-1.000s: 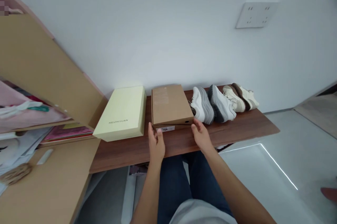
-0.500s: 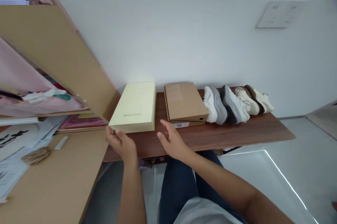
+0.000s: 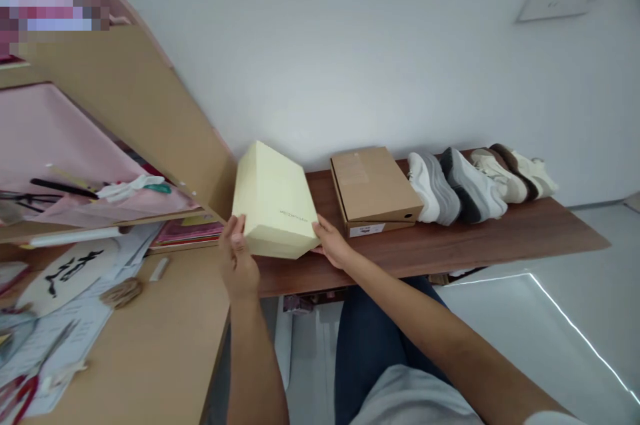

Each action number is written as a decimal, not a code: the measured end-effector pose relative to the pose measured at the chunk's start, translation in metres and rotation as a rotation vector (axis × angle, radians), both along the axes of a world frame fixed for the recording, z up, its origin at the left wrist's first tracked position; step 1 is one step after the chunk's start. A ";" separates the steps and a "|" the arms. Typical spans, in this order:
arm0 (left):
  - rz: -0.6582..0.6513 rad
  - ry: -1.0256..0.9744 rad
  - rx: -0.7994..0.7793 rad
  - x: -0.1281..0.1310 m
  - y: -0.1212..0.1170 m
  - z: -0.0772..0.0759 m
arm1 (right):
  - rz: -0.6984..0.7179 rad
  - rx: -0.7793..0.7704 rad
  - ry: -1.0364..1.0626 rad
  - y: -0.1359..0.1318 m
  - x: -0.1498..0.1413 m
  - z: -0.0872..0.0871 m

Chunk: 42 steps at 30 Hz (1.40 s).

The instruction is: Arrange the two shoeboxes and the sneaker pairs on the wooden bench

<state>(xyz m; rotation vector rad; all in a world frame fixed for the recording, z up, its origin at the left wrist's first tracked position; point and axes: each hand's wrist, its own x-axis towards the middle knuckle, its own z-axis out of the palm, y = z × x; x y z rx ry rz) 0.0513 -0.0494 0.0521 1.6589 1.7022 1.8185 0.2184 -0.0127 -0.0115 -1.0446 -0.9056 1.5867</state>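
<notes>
A pale yellow shoebox (image 3: 280, 195) with small lettering on its lid is tilted above the left end of the dark wooden bench (image 3: 380, 255). My right hand (image 3: 330, 242) grips its front right corner, thumb on top and fingers underneath. At the front left corner, my left hand (image 3: 239, 255) has its curled fingers and thumb against the box's side. To the right lies a brown cardboard shoebox (image 3: 373, 182), closed, with a white label on its front.
Right of the brown box stand grey-and-white sneakers (image 3: 433, 188) and cream-and-brown shoes (image 3: 505, 175). At left, a desk (image 3: 165, 332) holds papers, red-handled scissors (image 3: 35, 378) and a twine bundle (image 3: 121, 292). A shelf panel (image 3: 150, 92) rises beside the bench; a white wall (image 3: 350, 45) stands behind.
The yellow shoebox, flat on the bench before, is now lifted and tipped with its left side raised. My right hand has closed on its corner. The view has shifted left.
</notes>
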 end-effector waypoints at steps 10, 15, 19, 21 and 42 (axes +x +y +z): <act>-0.096 0.555 0.236 0.090 -0.032 0.031 | 0.197 -0.104 0.327 -0.029 0.025 0.042; -0.212 0.513 0.138 0.098 -0.040 0.013 | 0.031 -0.126 0.165 -0.032 0.031 0.029; -0.121 0.423 0.058 0.074 -0.053 -0.010 | -0.235 0.058 -0.099 -0.046 0.037 0.008; 0.056 0.335 0.006 0.050 -0.058 -0.024 | -0.193 0.175 -0.202 -0.060 0.045 0.003; 0.092 -0.404 -0.302 0.008 0.008 -0.058 | 0.016 0.280 -0.586 -0.032 0.023 0.006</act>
